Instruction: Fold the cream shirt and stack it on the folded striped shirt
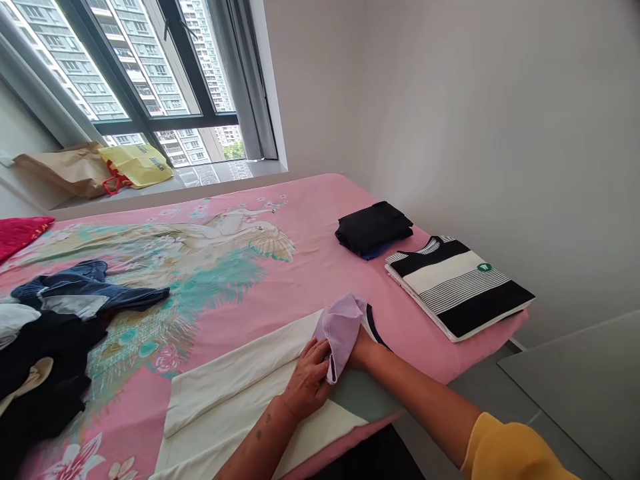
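Note:
A cream shirt [240, 380] with a dark neckband lies partly folded along the near edge of the bed. Its lavender sleeve [343, 327] is raised and bunched over the shirt's upper part. My left hand [311, 375] has its fingers closed at the sleeve's open hem, with its palm low over the cream cloth. From the other side, my right hand [361, 348] reaches under the sleeve near the neckband. The lavender cloth covers its fingers, so their grip is hidden. A grey-green part of the shirt [367, 393] lies beneath my right forearm.
On the right of the pink bedsheet [310, 267] lie a folded striped shirt [463, 287] and folded black clothing [375, 227]. Jeans [90, 287] and black garments [50, 373] are heaped at left. Bags [137, 165] stand on the windowsill. A wall borders the bed's right side.

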{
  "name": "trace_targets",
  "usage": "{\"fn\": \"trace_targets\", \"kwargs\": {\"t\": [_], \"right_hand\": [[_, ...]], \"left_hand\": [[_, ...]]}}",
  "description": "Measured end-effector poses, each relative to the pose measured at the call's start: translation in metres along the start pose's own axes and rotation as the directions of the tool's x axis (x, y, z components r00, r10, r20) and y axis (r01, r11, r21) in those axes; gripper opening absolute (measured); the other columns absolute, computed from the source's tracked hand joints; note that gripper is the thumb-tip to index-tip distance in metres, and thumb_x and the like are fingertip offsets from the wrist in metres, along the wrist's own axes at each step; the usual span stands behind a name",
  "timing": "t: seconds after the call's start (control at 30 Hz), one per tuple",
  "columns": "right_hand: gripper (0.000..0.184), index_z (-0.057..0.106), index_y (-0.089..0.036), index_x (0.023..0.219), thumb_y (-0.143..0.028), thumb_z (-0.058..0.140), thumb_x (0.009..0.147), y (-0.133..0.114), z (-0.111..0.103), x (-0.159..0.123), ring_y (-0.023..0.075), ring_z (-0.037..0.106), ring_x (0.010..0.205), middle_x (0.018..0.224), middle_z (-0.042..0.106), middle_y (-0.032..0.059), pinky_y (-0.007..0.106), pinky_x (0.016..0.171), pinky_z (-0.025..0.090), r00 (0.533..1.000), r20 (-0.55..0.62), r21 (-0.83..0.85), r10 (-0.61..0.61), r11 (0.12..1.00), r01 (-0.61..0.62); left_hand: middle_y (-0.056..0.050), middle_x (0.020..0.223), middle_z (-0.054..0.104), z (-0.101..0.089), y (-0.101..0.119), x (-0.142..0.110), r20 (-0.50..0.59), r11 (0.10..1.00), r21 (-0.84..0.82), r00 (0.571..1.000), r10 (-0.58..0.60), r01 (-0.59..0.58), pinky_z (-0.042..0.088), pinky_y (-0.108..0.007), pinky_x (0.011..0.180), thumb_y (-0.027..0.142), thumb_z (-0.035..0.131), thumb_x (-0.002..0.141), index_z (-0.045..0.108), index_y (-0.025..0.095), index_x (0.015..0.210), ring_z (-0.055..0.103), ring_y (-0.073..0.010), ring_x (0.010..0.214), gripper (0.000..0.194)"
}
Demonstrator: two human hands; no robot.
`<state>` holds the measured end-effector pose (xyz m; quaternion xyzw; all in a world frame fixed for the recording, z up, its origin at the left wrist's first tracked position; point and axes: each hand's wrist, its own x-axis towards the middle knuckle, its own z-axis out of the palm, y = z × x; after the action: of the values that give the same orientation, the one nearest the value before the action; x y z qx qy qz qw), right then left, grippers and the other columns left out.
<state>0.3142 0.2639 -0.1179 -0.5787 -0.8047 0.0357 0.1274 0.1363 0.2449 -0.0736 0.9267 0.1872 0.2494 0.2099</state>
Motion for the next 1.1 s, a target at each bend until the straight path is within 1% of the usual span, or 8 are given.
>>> {"fn": "trace_targets", "kwargs": {"t": [0.1, 0.23, 0.4, 0.53, 0.63, 0.77, 0.9, 1.1], "right_hand": [[0.032, 0.06, -0.022, 0.109, -0.03, 0.055, 0.078, 0.015, -0.014, -0.014, 0.0303, 0.043, 0.119, 0.122, 0.058, 0.0078, 0.045, 0.108, 0.02, 0.999, 0.041, -0.018, 0.025, 1.0, -0.025], [0.054, 0.048, -0.024, 0.131, -0.028, 0.053, 0.077, 0.036, -0.03, -0.031, 0.0334, 0.018, 0.136, 0.144, 0.037, 0.0093, 0.06, 0.107, 0.002, 0.969, 0.083, -0.042, 0.233, 0.972, -0.23], [0.052, 0.037, -0.019, 0.139, -0.026, 0.036, 0.088, 0.059, -0.033, -0.048, 0.025, 0.021, 0.137, 0.146, 0.034, 0.0095, 0.053, 0.108, 0.016, 0.898, -0.014, 0.008, 0.44, 0.898, -0.44], [0.045, 0.048, -0.017, 0.129, -0.023, 0.042, 0.085, 0.064, -0.034, -0.053, 0.0224, 0.034, 0.129, 0.134, 0.048, 0.0099, 0.042, 0.106, 0.025, 0.886, -0.213, 0.095, 0.411, 0.911, -0.4], [0.036, 0.056, -0.016, 0.117, -0.021, 0.039, 0.085, 0.063, -0.04, -0.049, 0.0208, 0.045, 0.115, 0.12, 0.058, 0.0094, 0.035, 0.101, 0.03, 0.845, -0.254, 0.236, 0.471, 0.877, -0.418], [0.032, 0.063, -0.017, 0.087, -0.034, 0.036, 0.09, 0.064, -0.053, -0.03, 0.0205, 0.053, 0.098, 0.095, 0.064, 0.0088, 0.032, 0.092, 0.034, 0.781, -0.164, 0.363, 0.603, 0.773, -0.52], [0.032, 0.059, -0.018, 0.064, -0.046, 0.052, 0.079, 0.07, -0.057, -0.009, 0.018, 0.056, 0.07, 0.069, 0.063, 0.0053, 0.028, 0.067, 0.041, 0.732, -0.011, 0.414, 0.682, 0.669, -0.617], [0.025, 0.06, -0.017, 0.075, -0.038, 0.048, 0.082, 0.068, -0.051, -0.001, 0.0115, 0.055, 0.054, 0.062, 0.062, 0.0012, 0.02, 0.049, 0.037, 0.677, 0.148, 0.534, 0.721, 0.518, -0.669]], "left_hand": [[-0.011, 0.128, 0.054, -0.003, 0.002, -0.002, 0.065, 0.998, 0.055, 0.998, -0.003, -0.001, 0.023, -0.048, 0.111, 0.017, 0.043, 0.078, 0.065, 0.022, 0.096, 0.044, -0.0242, 0.124, 0.028], [-0.008, 0.126, 0.056, -0.012, 0.006, -0.003, 0.17, 0.999, 0.051, 0.986, 0.0, -0.009, 0.021, -0.046, 0.112, 0.013, 0.045, 0.071, 0.065, 0.023, 0.093, 0.044, -0.022, 0.124, 0.032], [-0.006, 0.129, 0.055, -0.016, 0.008, -0.005, 0.251, 1.0, 0.023, 0.968, -0.02, 0.014, 0.017, -0.049, 0.112, 0.009, 0.047, 0.062, 0.066, 0.026, 0.096, 0.041, -0.0242, 0.128, 0.042], [-0.005, 0.122, 0.059, -0.013, 0.012, -0.004, 0.253, 0.999, 0.011, 0.967, -0.039, 0.037, 0.012, -0.049, 0.114, 0.009, 0.049, 0.062, 0.067, 0.027, 0.091, 0.041, -0.0239, 0.128, 0.039], [-0.006, 0.122, 0.059, -0.013, 0.017, -0.004, 0.25, 0.998, 0.011, 0.966, -0.062, 0.061, 0.012, -0.049, 0.114, 0.009, 0.051, 0.062, 0.066, 0.025, 0.092, 0.041, -0.024, 0.129, 0.037], [-0.008, 0.124, 0.057, -0.014, 0.019, -0.008, 0.255, 0.998, 0.028, 0.964, -0.068, 0.063, 0.015, -0.051, 0.114, 0.009, 0.053, 0.06, 0.065, 0.024, 0.096, 0.039, -0.0255, 0.13, 0.04], [-0.007, 0.125, 0.057, -0.011, 0.018, -0.014, 0.214, 0.995, 0.063, 0.973, -0.09, 0.079, 0.022, -0.05, 0.112, 0.003, 0.05, 0.06, 0.066, 0.025, 0.094, 0.04, -0.0248, 0.129, 0.044], [-0.006, 0.13, 0.053, -0.002, 0.012, -0.03, 0.138, 0.992, 0.086, 0.985, -0.1, 0.089, 0.028, -0.049, 0.11, 0.002, 0.048, 0.066, 0.065, 0.026, 0.101, 0.037, -0.0248, 0.131, 0.046]]}}
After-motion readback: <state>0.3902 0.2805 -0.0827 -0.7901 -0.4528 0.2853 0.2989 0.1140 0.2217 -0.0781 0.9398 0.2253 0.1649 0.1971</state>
